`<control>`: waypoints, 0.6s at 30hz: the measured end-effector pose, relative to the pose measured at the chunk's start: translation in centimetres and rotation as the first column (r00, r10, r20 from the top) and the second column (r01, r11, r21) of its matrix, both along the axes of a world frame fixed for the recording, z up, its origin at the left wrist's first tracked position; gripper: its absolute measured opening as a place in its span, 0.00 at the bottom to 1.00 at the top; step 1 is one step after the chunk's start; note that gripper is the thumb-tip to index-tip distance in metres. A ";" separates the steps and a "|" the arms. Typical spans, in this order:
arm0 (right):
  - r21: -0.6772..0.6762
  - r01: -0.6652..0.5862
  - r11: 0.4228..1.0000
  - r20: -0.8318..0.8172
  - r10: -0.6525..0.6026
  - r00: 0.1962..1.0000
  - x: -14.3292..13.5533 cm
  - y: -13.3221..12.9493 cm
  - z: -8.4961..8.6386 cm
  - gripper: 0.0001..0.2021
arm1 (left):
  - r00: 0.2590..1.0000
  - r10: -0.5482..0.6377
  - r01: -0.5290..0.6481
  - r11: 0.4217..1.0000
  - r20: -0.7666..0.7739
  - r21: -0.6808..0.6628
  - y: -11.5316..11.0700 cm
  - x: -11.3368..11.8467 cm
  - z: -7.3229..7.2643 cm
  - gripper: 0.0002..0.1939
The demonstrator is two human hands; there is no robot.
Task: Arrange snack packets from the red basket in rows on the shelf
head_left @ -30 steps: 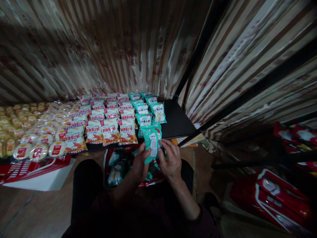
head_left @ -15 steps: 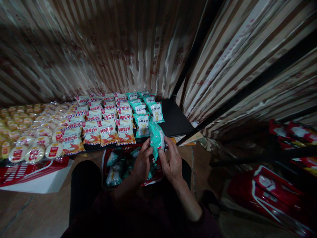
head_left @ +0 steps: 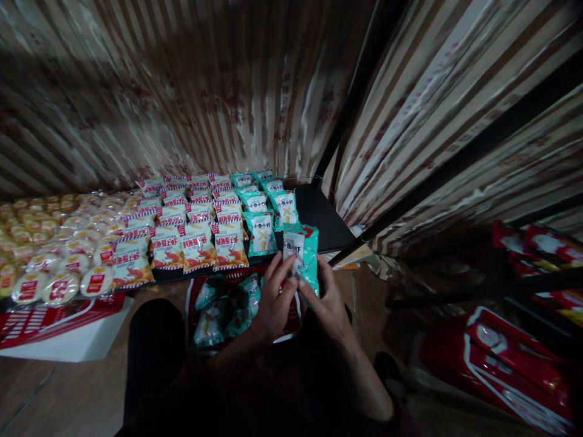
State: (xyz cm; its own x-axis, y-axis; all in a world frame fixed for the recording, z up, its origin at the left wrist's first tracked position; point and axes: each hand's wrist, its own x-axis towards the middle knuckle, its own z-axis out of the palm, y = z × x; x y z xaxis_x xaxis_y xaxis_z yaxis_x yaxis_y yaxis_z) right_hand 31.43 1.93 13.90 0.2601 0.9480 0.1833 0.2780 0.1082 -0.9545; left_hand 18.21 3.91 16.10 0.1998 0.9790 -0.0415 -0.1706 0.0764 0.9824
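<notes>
Between my hands, a teal snack bag [head_left: 310,252] with a white printed panel is held up at the shelf's front edge. My left hand [head_left: 276,297] presses its fingers on the bag's printed front. My right hand [head_left: 328,303] grips the bag's lower right side, thumb in front. Just behind stand rows of matching teal bags [head_left: 262,233] on the black shelf [head_left: 319,209]. Below my hands a red basket [head_left: 191,291] holds several more teal bags [head_left: 209,325]; my left forearm covers part of it.
Left of the teal bags are rows of orange-and-white snack bags [head_left: 198,246], then round wrapped cakes [head_left: 61,285]. Another red basket [head_left: 59,318] sits under the cakes. A dark metal post [head_left: 387,221] slants at the right. Red packages [head_left: 505,346] lie at the lower right.
The teal bag has turned so its printed panel faces me, and it has shifted slightly right. My left hand has moved up and right onto its front.
</notes>
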 end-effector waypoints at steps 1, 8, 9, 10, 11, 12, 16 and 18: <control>-0.020 0.012 1.000 -0.009 -0.012 1.000 0.2 0.0 0.0 0.31 | 1.000 -0.005 0.005 1.000 0.003 0.010 -0.1 0.0 0.2 0.20; -0.071 0.105 0.992 -0.195 -0.117 0.974 0.4 0.3 0.2 0.29 | 0.998 -0.007 0.003 0.999 0.065 0.054 0.0 0.4 0.5 0.21; -0.080 0.108 0.991 -0.235 -0.124 0.964 0.4 0.4 0.3 0.29 | 0.997 0.001 -0.005 0.999 0.081 0.049 0.1 0.5 0.4 0.22; -0.093 0.107 0.990 -0.276 -0.129 0.953 0.4 0.4 0.3 0.29 | 0.994 0.013 -0.016 0.999 0.107 0.034 0.2 0.6 0.2 0.24; -0.111 0.103 0.988 -0.317 -0.134 0.939 0.4 0.5 0.2 0.29 | 0.990 0.029 -0.030 0.999 0.137 0.009 0.4 0.7 -0.1 0.26; -0.129 0.100 0.987 -0.360 -0.140 0.922 0.5 0.5 0.2 0.29 | 0.986 0.049 -0.046 0.999 0.160 -0.022 0.6 0.9 -0.3 0.28; -0.170 0.093 0.981 -0.476 -0.164 0.864 0.9 0.8 -0.2 0.28 | 0.987 0.072 -0.053 0.990 0.147 -0.130 1.5 1.3 -1.3 0.30; -0.171 0.082 0.982 -0.492 -0.157 0.856 1.1 0.9 -0.3 0.27 | 0.988 0.017 0.006 0.989 0.156 -0.147 2.0 1.5 -1.7 0.27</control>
State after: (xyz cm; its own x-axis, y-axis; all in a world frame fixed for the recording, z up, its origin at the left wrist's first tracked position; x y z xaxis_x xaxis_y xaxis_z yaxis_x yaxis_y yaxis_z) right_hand 32.51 2.84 13.56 0.3939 0.9094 -0.1336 -0.2398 -0.0387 -0.9700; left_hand 19.72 5.90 14.40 0.2099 0.9656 -0.1533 -0.3220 0.2164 0.9217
